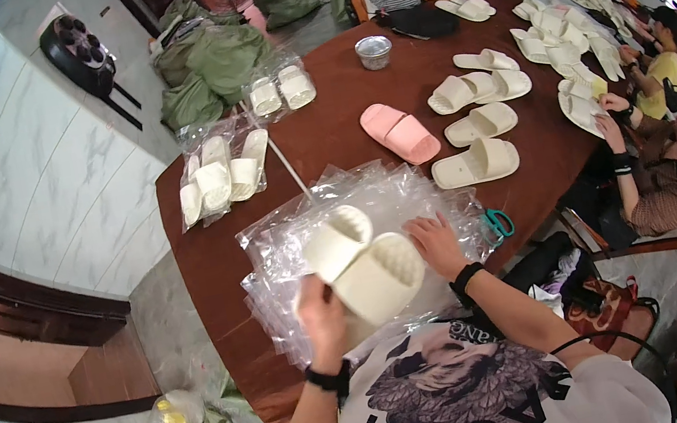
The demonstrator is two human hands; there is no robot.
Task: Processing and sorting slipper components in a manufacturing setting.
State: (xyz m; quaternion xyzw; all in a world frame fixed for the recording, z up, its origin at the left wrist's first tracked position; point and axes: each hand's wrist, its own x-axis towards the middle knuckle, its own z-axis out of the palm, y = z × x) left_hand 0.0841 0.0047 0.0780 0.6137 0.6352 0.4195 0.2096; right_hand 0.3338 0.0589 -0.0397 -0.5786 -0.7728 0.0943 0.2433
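My left hand (321,310) is clamped on the slipper pair (366,263) at the table's (211,261) near edge, toes pointing away; my right hand (435,244) lies flat, fingers spread, on the bags (289,238) just right.

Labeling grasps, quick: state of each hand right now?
Left hand: closed, holding the pair of cream slippers.
Right hand: open, flat on the clear plastic bags.

The pair of cream slippers (366,263) looks like matt, soft foam with a fine ribbed sole. Beneath it the stack of clear bags (306,235) is thin plastic film — glossy and crinkled. The desk (341,125) is smooth, reddish-brown wood with a dull sheen. Far off, the small bowl (374,51) looks like shiny metal — the pink slippers (399,133) matt foam.
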